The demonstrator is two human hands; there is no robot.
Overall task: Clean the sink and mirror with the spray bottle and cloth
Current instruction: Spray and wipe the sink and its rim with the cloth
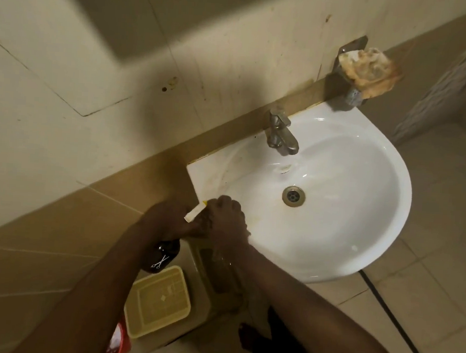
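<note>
The white wall-hung sink [359, 240] fills the right middle, with a metal tap [280, 132] at its back and a drain [294, 196] in the bowl. A dark spray bottle [162, 257] with a white scissors mark hangs just left of the sink's front-left rim. My left hand [168, 221] grips the bottle's top. My right hand [228, 220] is curled tight against it, over the bottle's head. A small white and yellow part [195, 212] sticks out between the two hands. No cloth or mirror is in view.
A wall-mounted holder at the upper right carries a crumpled beige lump [369, 68]. Under the sink a yellow-lidded box [159, 300] rests on a bin-like container. A red packet [117, 342] lies lower left. A black hose [398, 325] runs across the floor tiles. My bare foot [245, 338] stands below.
</note>
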